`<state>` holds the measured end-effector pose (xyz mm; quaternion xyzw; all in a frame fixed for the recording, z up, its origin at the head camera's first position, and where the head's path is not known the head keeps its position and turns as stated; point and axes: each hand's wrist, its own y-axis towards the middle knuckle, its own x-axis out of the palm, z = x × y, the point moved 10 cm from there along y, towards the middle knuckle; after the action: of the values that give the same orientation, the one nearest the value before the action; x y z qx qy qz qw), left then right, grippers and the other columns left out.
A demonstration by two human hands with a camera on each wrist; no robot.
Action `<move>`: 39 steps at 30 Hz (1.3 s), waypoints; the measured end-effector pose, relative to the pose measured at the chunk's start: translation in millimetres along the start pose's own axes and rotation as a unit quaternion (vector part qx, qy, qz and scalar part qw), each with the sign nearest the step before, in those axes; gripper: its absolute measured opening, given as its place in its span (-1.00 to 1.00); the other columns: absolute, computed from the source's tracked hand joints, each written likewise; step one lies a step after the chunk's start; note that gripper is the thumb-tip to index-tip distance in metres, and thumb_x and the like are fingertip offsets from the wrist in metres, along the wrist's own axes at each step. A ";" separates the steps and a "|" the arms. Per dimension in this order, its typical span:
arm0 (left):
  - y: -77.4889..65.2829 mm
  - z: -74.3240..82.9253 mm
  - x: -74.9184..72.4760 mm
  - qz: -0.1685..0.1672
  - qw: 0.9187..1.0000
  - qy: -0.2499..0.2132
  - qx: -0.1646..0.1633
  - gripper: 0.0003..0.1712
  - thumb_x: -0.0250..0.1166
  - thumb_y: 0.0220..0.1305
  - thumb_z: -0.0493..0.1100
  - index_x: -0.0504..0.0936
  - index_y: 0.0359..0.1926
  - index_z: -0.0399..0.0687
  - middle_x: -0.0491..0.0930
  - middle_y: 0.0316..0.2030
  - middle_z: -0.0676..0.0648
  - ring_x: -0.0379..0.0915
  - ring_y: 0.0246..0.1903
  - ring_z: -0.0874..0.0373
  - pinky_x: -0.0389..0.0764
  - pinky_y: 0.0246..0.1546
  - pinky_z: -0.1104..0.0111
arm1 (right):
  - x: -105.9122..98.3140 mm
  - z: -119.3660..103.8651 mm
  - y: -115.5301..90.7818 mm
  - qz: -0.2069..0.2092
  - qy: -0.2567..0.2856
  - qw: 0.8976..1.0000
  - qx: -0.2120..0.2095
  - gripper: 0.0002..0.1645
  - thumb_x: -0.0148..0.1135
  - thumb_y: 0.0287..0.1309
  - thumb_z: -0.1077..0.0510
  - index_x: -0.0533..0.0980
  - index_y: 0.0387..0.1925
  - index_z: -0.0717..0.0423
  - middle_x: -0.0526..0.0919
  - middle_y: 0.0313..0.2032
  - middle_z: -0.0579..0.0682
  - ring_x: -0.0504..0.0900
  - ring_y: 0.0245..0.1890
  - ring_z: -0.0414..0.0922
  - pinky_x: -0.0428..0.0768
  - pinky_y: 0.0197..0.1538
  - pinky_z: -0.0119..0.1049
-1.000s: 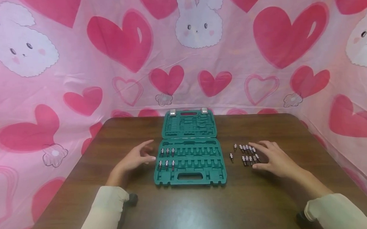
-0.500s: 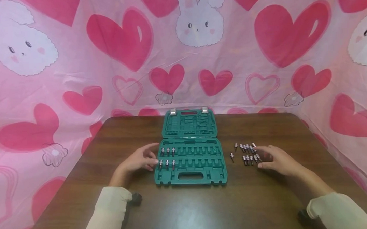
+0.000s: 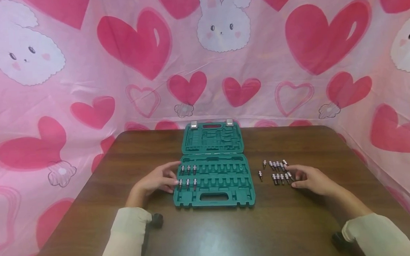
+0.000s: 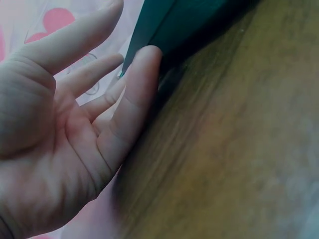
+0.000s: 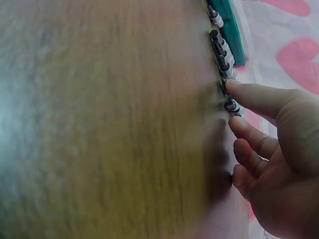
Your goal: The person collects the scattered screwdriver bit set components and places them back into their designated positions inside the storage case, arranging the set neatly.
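Note:
A green plastic tool case [image 3: 233, 197] lies unfolded on the table, its lid at the back. Several bit sockets [image 3: 195, 183], silver with dark tips, sit in two rows at the left of its base. My left hand [image 3: 155, 180] is at the case's left edge, fingers loosely bent, with thumb tip and forefinger over the rim; it grips nothing. More bit sockets [image 3: 278, 178] lie loose in two rows to the right. My right hand [image 3: 312, 180] is at their right end, fingers relaxed. In the right wrist view, thumb and forefinger tips are right beside the end bit socket [image 5: 232, 106].
The brown wooden table [image 3: 209, 234] carries the case at its middle. Two bit sockets lie apart, one [image 3: 260, 175] nearer the case and another [image 3: 264, 164] behind it. A pink cloth [image 3: 219, 66] with hearts and rabbits hangs behind the table.
My left hand has moved right to the case's edge. My right hand has shifted slightly right along the loose bit sockets, its thumb and forefinger drawing closer together.

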<state>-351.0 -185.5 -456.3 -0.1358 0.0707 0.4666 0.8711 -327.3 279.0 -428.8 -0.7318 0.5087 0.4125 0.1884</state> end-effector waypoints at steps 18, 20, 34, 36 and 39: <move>2.0 -4.9 -4.1 -0.005 0.999 -0.031 -0.014 -0.15 0.33 0.27 -0.24 0.12 0.49 0.05 0.59 -0.24 -0.25 0.55 -0.44 0.04 0.68 -0.32 0.19 | 2.7 3.2 5.7 0.000 -0.004 1.000 0.021 -0.52 0.44 -0.01 0.30 0.55 0.02 0.23 0.44 -0.52 -0.14 0.37 -0.55 -0.29 0.36 -0.47 -0.35; 1.6 -5.0 -3.5 -0.005 0.999 -0.031 -0.017 -0.15 0.33 0.27 -0.24 0.12 0.49 0.06 0.60 -0.25 -0.25 0.55 -0.44 0.04 0.68 -0.34 0.22 | 2.4 2.9 5.7 0.002 -0.005 1.000 0.019 -0.53 0.43 0.00 0.31 0.55 0.00 0.24 0.43 -0.52 -0.14 0.37 -0.55 -0.29 0.36 -0.46 -0.35; 1.1 -7.8 -0.2 -0.001 0.999 -0.031 -0.025 -0.18 0.29 0.31 -0.21 0.12 0.49 0.07 0.60 -0.26 -0.24 0.55 -0.43 0.02 0.68 -0.34 0.22 | 4.8 11.5 3.6 -0.010 0.044 0.998 0.043 -0.56 0.40 -0.02 0.39 0.48 -0.06 0.26 0.46 -0.53 -0.09 0.40 -0.57 -0.24 0.39 -0.48 -0.34; 1.1 -8.0 -1.0 0.001 0.999 -0.030 -0.028 -0.18 0.30 0.30 -0.20 0.13 0.49 0.10 0.60 -0.26 -0.24 0.56 -0.42 0.02 0.68 -0.33 0.21 | 5.4 10.6 3.7 -0.012 0.058 0.997 0.040 -0.56 0.38 -0.04 0.43 0.47 -0.06 0.28 0.47 -0.53 -0.08 0.41 -0.57 -0.24 0.40 -0.48 -0.34; 1.0 -8.1 -1.9 0.005 0.999 -0.028 -0.030 -0.18 0.31 0.29 -0.20 0.14 0.48 0.13 0.60 -0.25 -0.25 0.56 -0.41 0.01 0.68 -0.32 0.20 | 5.5 7.6 3.9 -0.014 0.081 0.996 0.032 -0.56 0.35 -0.05 0.48 0.45 -0.07 0.32 0.49 -0.53 -0.07 0.44 -0.56 -0.22 0.42 -0.47 -0.35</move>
<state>-352.9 -188.9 -463.7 -0.1482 0.0332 0.4761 0.8661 -333.2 279.4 -437.2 -0.7633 0.5251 0.3329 0.1752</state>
